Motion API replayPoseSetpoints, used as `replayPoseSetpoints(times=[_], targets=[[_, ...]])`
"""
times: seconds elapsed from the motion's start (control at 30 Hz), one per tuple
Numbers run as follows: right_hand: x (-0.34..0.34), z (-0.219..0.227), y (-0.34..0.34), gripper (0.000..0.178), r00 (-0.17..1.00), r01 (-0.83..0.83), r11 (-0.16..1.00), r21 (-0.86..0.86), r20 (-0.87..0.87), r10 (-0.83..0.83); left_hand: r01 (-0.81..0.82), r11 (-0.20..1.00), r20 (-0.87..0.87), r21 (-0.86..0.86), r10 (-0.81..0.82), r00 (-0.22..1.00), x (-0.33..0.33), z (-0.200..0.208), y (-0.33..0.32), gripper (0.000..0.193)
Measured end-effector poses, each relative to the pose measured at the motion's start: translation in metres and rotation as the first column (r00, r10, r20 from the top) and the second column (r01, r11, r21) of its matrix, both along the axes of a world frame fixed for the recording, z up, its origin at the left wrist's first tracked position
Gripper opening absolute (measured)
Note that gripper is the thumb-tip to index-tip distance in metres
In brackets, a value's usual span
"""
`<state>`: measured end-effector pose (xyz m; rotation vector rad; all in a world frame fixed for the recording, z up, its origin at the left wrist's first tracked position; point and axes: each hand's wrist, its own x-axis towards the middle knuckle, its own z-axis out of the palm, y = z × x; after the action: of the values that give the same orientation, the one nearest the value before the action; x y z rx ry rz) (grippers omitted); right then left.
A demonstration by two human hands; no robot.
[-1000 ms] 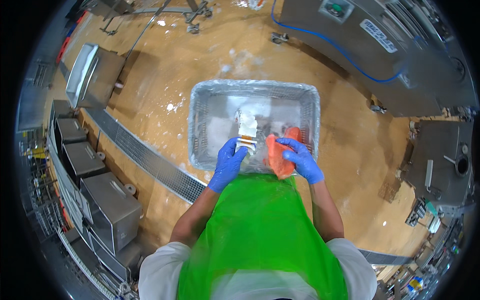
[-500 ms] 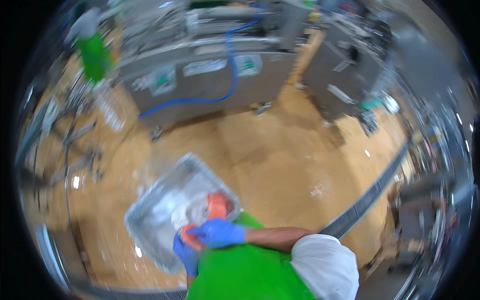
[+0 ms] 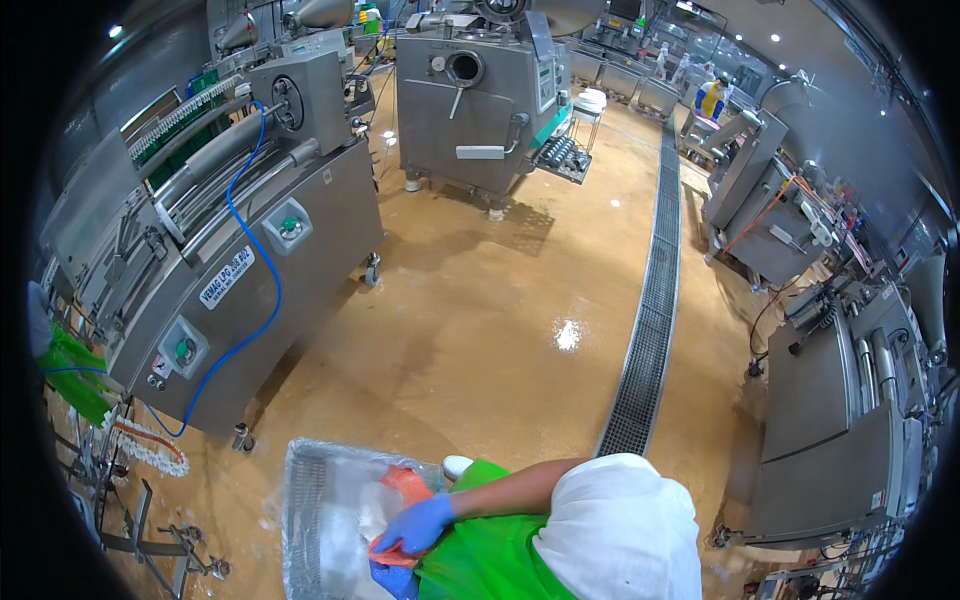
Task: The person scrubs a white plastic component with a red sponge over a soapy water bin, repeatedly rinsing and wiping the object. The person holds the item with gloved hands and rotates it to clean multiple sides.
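We see a soft orange piece (image 3: 384,556) low in the view, over the near right part of a grey, plastic-lined bin (image 3: 299,490). The right hand (image 3: 422,524), in a blue glove, is closed on it from above. The left hand (image 3: 393,579), also gloved in blue, is just below it and mostly hidden; we cannot tell whether it grips anything. A second orange piece (image 3: 407,485) lies at the bin's far right corner, just beyond the right hand. Beside it, inside the bin, we make out a whitish mass (image 3: 373,508), too indistinct to name.

To the right of the hands we see the wearer's green apron (image 3: 490,557) and white sleeve (image 3: 622,525). Around us spreads a tan, wet floor (image 3: 470,370), crossed by a long drain grate (image 3: 652,310) on the right. A steel machine with a blue hose (image 3: 264,262) stands on the left, near a person's green garment (image 3: 74,375) at the edge. Another steel machine (image 3: 460,130) stands on the far side, and a person in yellow and blue (image 3: 711,100) is well beyond.
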<state>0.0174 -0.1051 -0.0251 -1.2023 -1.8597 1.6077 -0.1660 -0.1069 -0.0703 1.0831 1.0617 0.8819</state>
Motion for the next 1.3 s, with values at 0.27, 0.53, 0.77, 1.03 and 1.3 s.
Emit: replayPoseSetpoints(times=[0.27,0.53,0.77,1.03,1.3], targets=[[0.012,0.026,0.004,0.058,0.990,-0.062,0.995,-0.074,0.125,0.071,-0.014,0.999,0.021,-0.037,0.015,1.000,-0.020,-0.012,0.002,0.027],[0.014,0.048,-0.006,0.051,0.986,-0.079,0.995,0.068,0.151,0.068,-0.020,0.998,0.101,-0.060,0.026,0.995,-0.022,-0.025,-0.001,0.030],[-0.026,0.054,-0.007,0.034,0.857,-0.170,0.979,0.110,0.507,0.092,-0.128,0.991,-0.024,0.045,0.129,0.991,-0.017,-0.009,-0.020,0.030],[-0.022,0.079,-0.012,0.034,0.800,-0.041,0.998,0.057,0.600,-0.002,-0.163,0.951,-0.444,0.262,0.269,0.855,0.012,0.038,-0.025,0.028],[-0.023,0.052,0.000,0.029,0.843,-0.141,0.989,0.049,0.529,0.094,-0.289,0.897,-0.441,0.333,0.420,0.793,0.013,0.013,-0.037,0.029]])
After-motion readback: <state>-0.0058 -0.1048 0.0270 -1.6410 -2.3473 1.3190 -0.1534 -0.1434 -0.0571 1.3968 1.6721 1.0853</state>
